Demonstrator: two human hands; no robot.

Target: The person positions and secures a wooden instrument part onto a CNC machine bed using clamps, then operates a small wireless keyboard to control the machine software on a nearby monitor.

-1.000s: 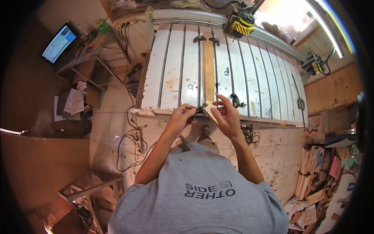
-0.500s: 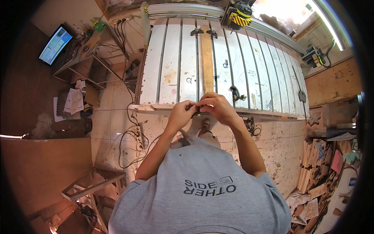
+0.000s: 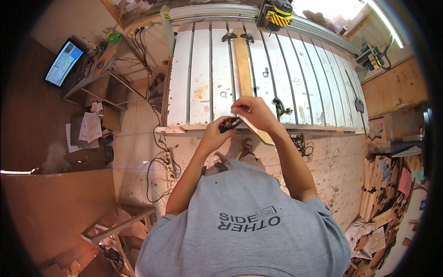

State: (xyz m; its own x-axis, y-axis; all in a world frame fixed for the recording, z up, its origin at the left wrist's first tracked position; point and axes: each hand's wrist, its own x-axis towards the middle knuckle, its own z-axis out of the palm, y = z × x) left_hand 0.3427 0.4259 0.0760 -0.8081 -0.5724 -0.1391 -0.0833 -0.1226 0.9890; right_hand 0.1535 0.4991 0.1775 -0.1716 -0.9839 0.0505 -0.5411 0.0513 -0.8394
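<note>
My left hand (image 3: 215, 135) is closed round a black hold-down clamp (image 3: 229, 124) just off the front edge of the slotted white machine bed (image 3: 199, 85). My right hand (image 3: 255, 112) is beside it, over a narrow wooden board (image 3: 242, 62), with its fingers curled together; whatever they hold, if anything, is hidden. The board runs from the far side of the bed to beyond its front edge, slanting under my right hand. Two black clamps, one on the left (image 3: 229, 37) and one on the right (image 3: 247, 38), flank its far end. A similar clamp (image 3: 280, 106) lies right of my right hand.
Metal rails (image 3: 212, 13) carry a black-and-yellow spindle unit (image 3: 276, 17) across the bed's far side. A lit monitor (image 3: 65, 62) stands at left. Cables and a power strip (image 3: 170, 166) lie on the floor. Wood offcuts (image 3: 376, 189) are piled at right.
My hands have drawn apart: the right moved up and onto the board, while the left keeps the black clamp, which now shows plainly. The board's near end has come into view past the bed's edge.
</note>
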